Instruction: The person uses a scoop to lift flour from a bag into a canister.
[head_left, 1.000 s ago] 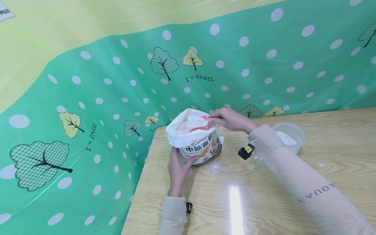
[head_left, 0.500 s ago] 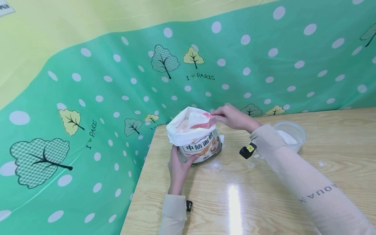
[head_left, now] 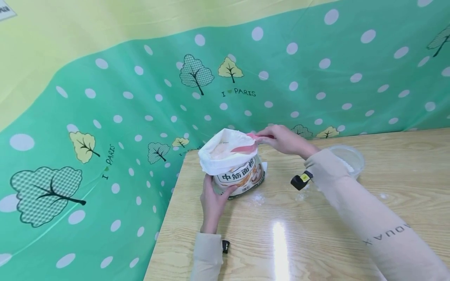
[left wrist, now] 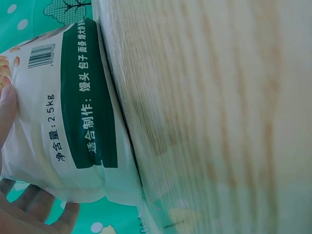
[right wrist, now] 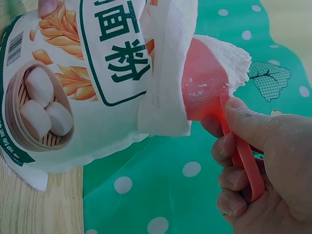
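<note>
Legibly, "中筋面粉" and "2.5kg" on the flour bag.

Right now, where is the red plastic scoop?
In the head view, the red plastic scoop is at the right-hand rim of the open white flour bag, gripped by the right hand.

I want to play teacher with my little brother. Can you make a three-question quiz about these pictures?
1. Which hand holds the scoop?
2. True or false: the bag is tied shut at the top.
3. In the head view, where is the bowl?
A. Left of the bag
B. On top of the bag
C. Right of the bag

Key:
1. The right hand.
2. False; its top is open.
3. C
</note>
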Demonstrator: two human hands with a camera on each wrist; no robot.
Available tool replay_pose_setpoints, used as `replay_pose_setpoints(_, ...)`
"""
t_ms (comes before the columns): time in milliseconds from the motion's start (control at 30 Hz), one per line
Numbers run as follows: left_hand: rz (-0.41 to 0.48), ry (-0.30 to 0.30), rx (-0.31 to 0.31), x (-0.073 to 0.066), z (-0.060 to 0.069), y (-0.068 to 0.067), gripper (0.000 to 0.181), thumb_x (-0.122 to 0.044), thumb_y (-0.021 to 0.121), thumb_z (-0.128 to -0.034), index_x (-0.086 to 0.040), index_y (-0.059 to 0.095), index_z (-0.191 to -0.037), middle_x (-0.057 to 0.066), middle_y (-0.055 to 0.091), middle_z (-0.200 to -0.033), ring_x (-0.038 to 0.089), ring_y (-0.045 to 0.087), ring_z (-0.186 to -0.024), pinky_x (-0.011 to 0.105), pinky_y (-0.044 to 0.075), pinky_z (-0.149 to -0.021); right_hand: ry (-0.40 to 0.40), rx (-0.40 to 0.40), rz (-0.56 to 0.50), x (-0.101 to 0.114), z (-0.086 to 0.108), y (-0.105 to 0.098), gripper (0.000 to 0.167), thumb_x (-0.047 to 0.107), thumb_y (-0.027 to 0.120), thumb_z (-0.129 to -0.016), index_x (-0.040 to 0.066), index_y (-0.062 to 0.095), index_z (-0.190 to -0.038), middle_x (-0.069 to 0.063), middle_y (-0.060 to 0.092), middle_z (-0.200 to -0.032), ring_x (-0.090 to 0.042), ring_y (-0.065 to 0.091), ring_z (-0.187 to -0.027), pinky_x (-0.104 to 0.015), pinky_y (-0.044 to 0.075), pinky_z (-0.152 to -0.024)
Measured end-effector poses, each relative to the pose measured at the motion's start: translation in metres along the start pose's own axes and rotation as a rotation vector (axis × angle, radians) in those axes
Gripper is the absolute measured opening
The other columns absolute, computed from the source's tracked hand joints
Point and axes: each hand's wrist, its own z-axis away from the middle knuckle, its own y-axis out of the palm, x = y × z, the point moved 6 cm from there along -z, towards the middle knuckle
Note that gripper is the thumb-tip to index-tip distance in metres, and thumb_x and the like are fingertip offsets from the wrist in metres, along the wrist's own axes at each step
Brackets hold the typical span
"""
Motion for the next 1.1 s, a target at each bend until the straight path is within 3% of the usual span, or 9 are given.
replay_pose_setpoints(33,0.002,0.003,0.0,0.0,0.0,0.0,0.096,-0.055,0.084,-0.0684,-0.022,0.039,-0.147,0.002,0.052,-0.144,0.026,0.048,-0.136,0.05,0.039,-0.113,0.003,0.001,-0.003,-0.001,0.001,-0.001,0.033,0.017,0.056,-0.102,-0.001,0.064,-0.128,-0.018,0.068,-0.116,-0.032,0.059,-0.106,-0.047,0.052,-0.09)
replay_pose_setpoints(100,0.004,0.006,-0.001,-0.001,0.0,0.0,0.096,-0.055,0.084,-0.0683,-0.022,0.039,-0.146,0.002,0.052,-0.144,0.026,0.048,-0.136,0.05,0.039,-0.113,0.009,0.0,-0.01,-0.002,0.003,-0.002,0.033,0.017,0.056,-0.102,-0.001,0.064,-0.128,-0.02,0.067,-0.122,-0.038,0.055,-0.121,-0.052,0.047,-0.104)
replay_pose_setpoints(167,0.002,0.006,-0.002,-0.001,0.0,0.0,0.096,-0.055,0.084,-0.0684,-0.022,0.039,-0.146,0.001,0.052,-0.144,0.025,0.048,-0.136,0.049,0.039,-0.114,0.013,-0.005,-0.016,-0.002,0.005,-0.004,0.033,0.017,0.056,-0.102,-0.001,0.064,-0.128,-0.021,0.065,-0.127,-0.043,0.045,-0.135,-0.055,0.035,-0.115)
replay_pose_setpoints(267,0.0,0.006,-0.006,0.0,0.0,0.0,0.096,-0.056,0.084,-0.0682,-0.023,0.039,-0.146,0.001,0.052,-0.145,0.025,0.048,-0.136,0.049,0.039,-0.114,0.021,-0.007,-0.027,-0.004,0.007,-0.006,0.032,0.017,0.056,-0.102,-0.002,0.064,-0.127,-0.021,0.062,-0.131,-0.046,0.029,-0.144,-0.056,0.023,-0.121)
replay_pose_setpoints(567,-0.012,-0.008,-0.003,0.002,0.001,0.0,0.097,-0.058,0.083,-0.0676,-0.024,0.038,-0.147,0.001,0.051,-0.147,0.025,0.047,-0.137,0.048,0.037,-0.115,0.049,0.002,-0.033,-0.01,0.017,-0.015,0.035,0.02,0.055,-0.103,-0.003,0.063,-0.129,-0.027,0.048,-0.145,-0.042,0.035,-0.143,-0.056,0.033,-0.116)
replay_pose_setpoints(800,-0.012,0.012,-0.01,0.003,0.0,-0.001,0.095,-0.056,0.084,-0.0676,-0.022,0.04,-0.145,0.002,0.053,-0.145,0.027,0.049,-0.135,0.052,0.039,-0.113,0.049,-0.009,-0.013,-0.014,0.025,-0.021,0.036,0.02,0.055,-0.103,-0.003,0.062,-0.13,-0.026,0.061,-0.131,-0.041,0.058,-0.121,-0.054,0.05,-0.101)
replay_pose_setpoints(1100,-0.018,0.018,-0.008,0.002,-0.001,0.0,0.096,-0.059,0.083,-0.0669,-0.023,0.04,-0.145,0.002,0.053,-0.145,0.028,0.049,-0.135,0.053,0.039,-0.112,0.053,-0.029,-0.014,-0.022,0.034,-0.029,0.035,0.018,0.055,-0.103,-0.004,0.062,-0.129,-0.025,0.063,-0.128,-0.039,0.061,-0.116,-0.053,0.052,-0.097)
